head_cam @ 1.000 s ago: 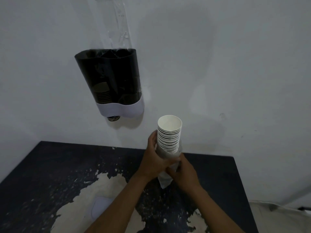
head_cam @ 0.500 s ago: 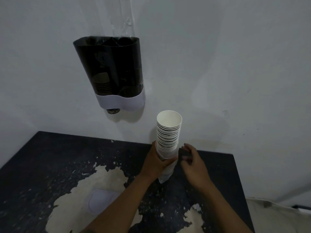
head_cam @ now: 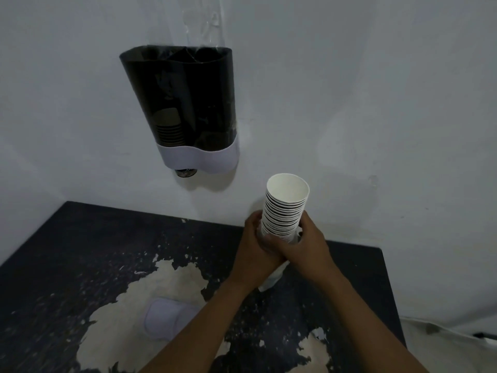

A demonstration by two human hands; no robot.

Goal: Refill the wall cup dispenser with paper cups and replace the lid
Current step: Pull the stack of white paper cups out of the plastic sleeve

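Upright white paper cup stack (head_cam: 284,211), open-topped dark wall dispenser (head_cam: 183,103), lid (head_cam: 164,317) on table.

The dispenser (head_cam: 183,109) hangs on the wall above the table's (head_cam: 80,251) back edge, its top uncovered, with only a clear plastic sleeve (head_cam: 201,20) against the wall above it. Open air lies between it and the table. The lid (head_cam: 166,317) lies mid-table, toward the front edge.

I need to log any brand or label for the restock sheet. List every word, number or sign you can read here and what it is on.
None can be read.
Stack of white paper cups, gripped by left hand and right hand: plain, no print visible.
Wall cup dispenser: dark body and white base show no lettering.
White lid on the black table: blank on the side shown.
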